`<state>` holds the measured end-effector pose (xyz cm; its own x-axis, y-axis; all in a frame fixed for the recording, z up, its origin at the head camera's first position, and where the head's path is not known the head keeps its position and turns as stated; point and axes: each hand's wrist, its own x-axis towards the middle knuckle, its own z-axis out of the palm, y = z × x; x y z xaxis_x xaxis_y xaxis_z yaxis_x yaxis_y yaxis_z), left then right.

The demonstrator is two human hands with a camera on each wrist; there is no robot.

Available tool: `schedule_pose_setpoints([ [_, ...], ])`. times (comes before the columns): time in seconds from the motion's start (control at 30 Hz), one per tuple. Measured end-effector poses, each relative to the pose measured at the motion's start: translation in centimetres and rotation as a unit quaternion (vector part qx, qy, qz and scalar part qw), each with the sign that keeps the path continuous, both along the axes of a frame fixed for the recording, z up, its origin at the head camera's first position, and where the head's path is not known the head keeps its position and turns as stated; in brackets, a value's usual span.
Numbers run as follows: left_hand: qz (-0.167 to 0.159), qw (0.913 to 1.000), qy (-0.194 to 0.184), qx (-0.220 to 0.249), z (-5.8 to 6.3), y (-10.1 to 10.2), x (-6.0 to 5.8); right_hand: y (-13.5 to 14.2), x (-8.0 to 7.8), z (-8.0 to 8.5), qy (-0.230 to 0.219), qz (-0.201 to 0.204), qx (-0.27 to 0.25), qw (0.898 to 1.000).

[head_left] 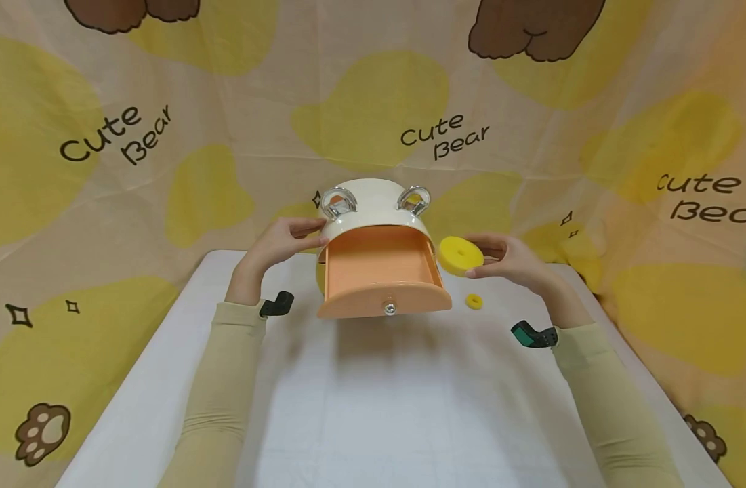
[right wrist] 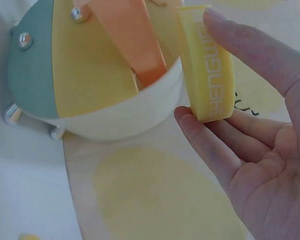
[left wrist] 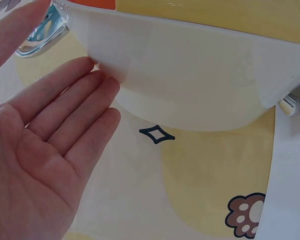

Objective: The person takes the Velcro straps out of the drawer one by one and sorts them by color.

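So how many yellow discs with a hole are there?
2: the larger disc is in the right hand; the smaller disc lies on the white table. Others may be hidden.

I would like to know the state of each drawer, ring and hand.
Orange drawer: pulled open
Yellow drawer: shut
Teal drawer: shut
Large yellow ring: held, off the table
Small yellow ring: lying on the table
Left hand: fingers straight, at the cabinet's side
Right hand: pinching the large yellow ring
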<state>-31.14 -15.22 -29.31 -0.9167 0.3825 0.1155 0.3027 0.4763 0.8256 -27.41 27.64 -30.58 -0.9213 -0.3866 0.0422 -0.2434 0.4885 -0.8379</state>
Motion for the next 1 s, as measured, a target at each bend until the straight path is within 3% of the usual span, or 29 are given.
schedule_pose_setpoints([
  [0.37,0.002,1.0000,0.001,-0.002,0.0,-0.1,-0.1,2.4,0.0,-1.6,-0.001,-0.026,0.019,0.999],
  [0.63,0.001,1.0000,0.005,-0.006,0.0,-0.1,0.0,4.2,0.0,-3.1,-0.018,-0.058,0.001,0.998],
  [1.0,0.002,1.0000,0.008,-0.004,0.1,0.2,0.2,7.1,0.3,-5.6,-0.032,-0.096,0.055,0.993],
])
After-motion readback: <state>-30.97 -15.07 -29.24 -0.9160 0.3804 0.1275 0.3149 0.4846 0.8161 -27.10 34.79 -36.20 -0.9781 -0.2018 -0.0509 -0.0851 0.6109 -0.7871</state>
